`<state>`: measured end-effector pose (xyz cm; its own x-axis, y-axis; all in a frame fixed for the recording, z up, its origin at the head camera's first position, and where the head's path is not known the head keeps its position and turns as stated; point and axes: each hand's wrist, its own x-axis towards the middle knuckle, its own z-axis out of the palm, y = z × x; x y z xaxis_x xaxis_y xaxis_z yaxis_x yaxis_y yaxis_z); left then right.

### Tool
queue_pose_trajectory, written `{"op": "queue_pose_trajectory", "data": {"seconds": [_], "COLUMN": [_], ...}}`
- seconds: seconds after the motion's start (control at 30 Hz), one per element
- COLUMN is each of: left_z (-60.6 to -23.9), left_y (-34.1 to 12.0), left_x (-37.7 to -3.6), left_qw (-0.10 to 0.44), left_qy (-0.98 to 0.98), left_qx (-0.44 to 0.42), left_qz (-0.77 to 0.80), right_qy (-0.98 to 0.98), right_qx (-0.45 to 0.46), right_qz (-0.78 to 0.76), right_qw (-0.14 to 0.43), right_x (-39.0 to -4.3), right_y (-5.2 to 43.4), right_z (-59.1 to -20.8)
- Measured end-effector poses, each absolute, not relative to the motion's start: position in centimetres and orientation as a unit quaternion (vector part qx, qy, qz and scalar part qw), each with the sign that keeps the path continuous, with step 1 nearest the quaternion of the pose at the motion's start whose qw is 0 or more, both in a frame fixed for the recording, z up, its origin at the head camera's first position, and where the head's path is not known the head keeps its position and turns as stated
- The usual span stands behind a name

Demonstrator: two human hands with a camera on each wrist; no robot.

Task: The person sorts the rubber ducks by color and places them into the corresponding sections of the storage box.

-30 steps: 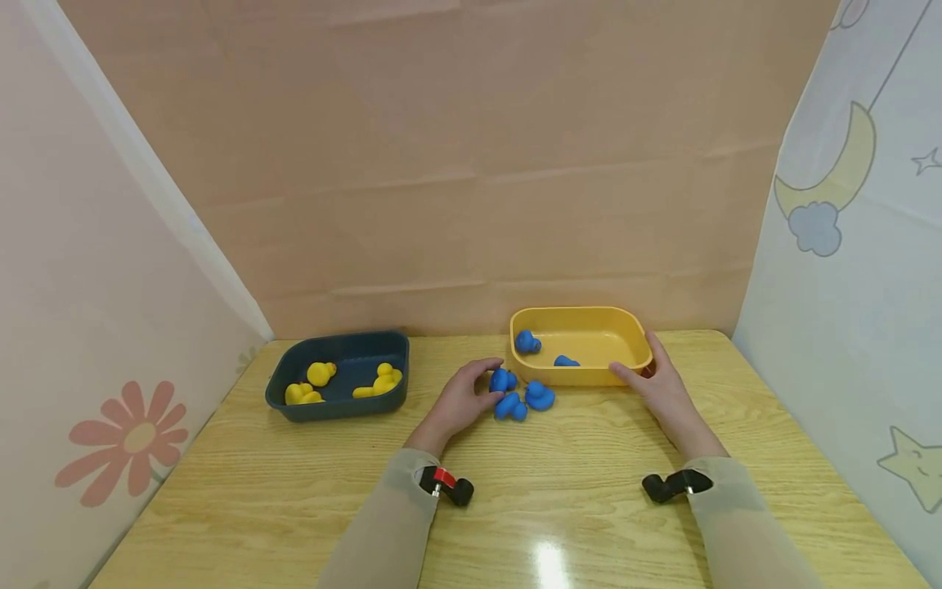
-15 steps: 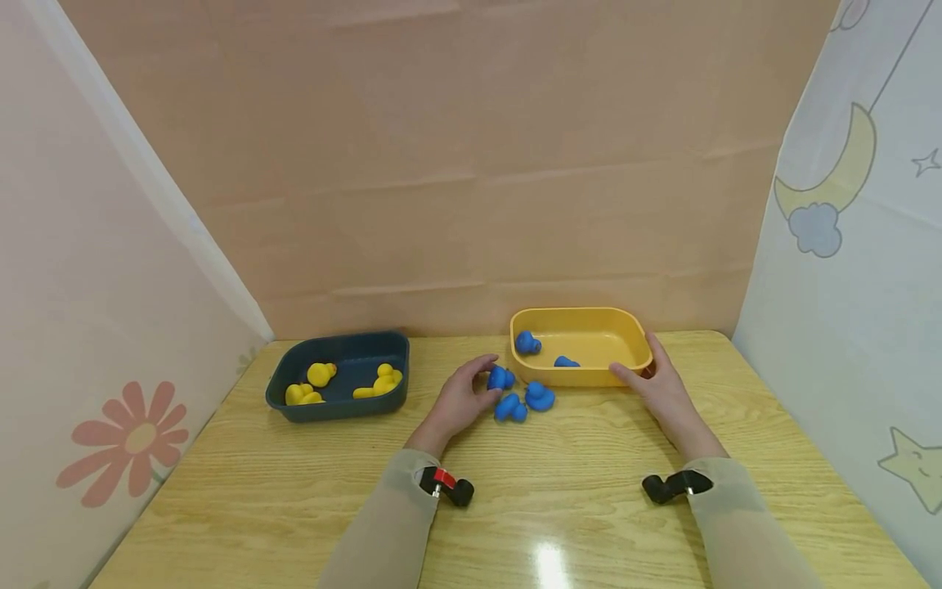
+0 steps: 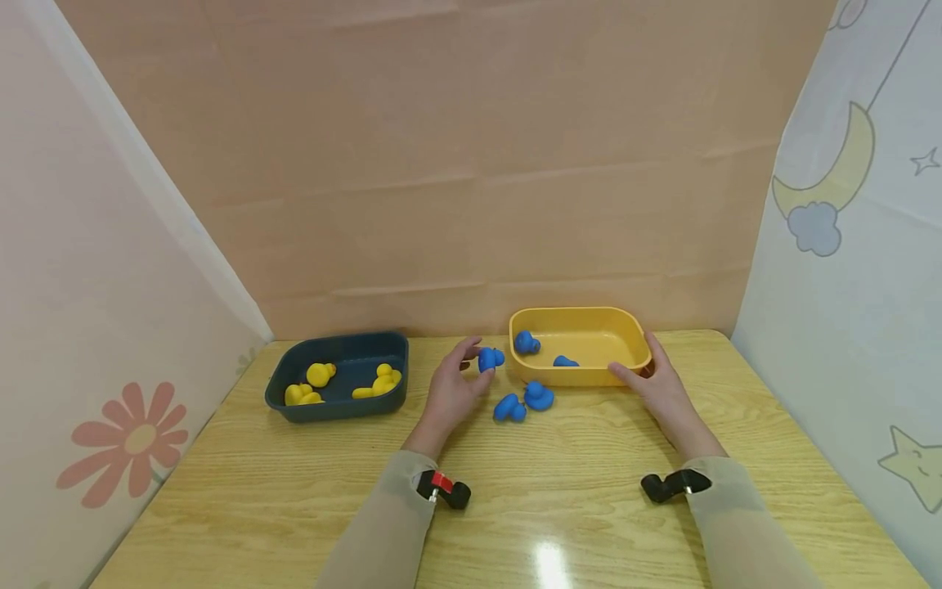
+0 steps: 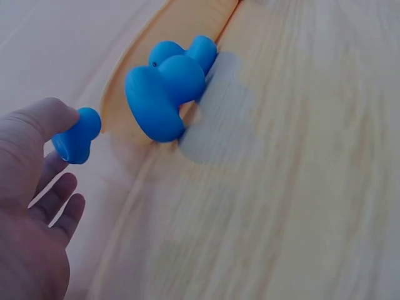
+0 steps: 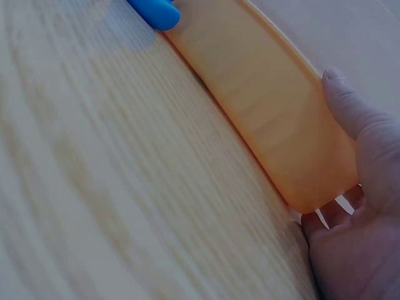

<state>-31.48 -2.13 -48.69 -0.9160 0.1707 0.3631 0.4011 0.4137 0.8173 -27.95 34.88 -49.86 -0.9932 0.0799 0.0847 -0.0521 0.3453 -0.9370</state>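
Note:
Between thumb and forefinger my left hand (image 3: 446, 397) pinches a small blue toy duck (image 3: 489, 359), held up just left of the yellow tray (image 3: 567, 376). The left wrist view shows this duck (image 4: 78, 136) at the thumb tip, the other fingers spread below. My right hand (image 3: 668, 399) holds the tray's right end, its thumb (image 5: 347, 103) against the front wall and fingers round the end. Two blue ducks lie on the table before the tray, one nearer (image 3: 509, 407) and one by its wall (image 3: 539, 396). Inside are two more blue ducks, partly hidden by the front wall.
A dark blue tray (image 3: 346, 411) with several yellow ducks (image 3: 320, 374) stands at the left on the wooden table (image 3: 559, 483). Brown paper (image 3: 471, 180) hangs behind the table, and patterned sheets rise on both sides.
My left hand has lifted one blue duck from the small group on the table, moving it up and slightly left. The right hand and yellow tray have stayed put.

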Motion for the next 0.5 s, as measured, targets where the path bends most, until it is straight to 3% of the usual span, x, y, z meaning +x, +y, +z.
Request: {"op": "queue_pose_trajectory", "data": {"seconds": [0.5], "left_z": [-46.5], "left_y": [-0.8], "left_x": [-30.9], "left_qw": [0.183], "left_qy": [-0.812], "left_qx": [-0.224], "left_qz": [-0.508], "right_qy": [-0.818], "right_qx": [-0.018], "right_qz": [0.572], "right_qw": [0.054], "right_x": [-27.8], "right_y": [34.8], "right_z": [-49.7]}}
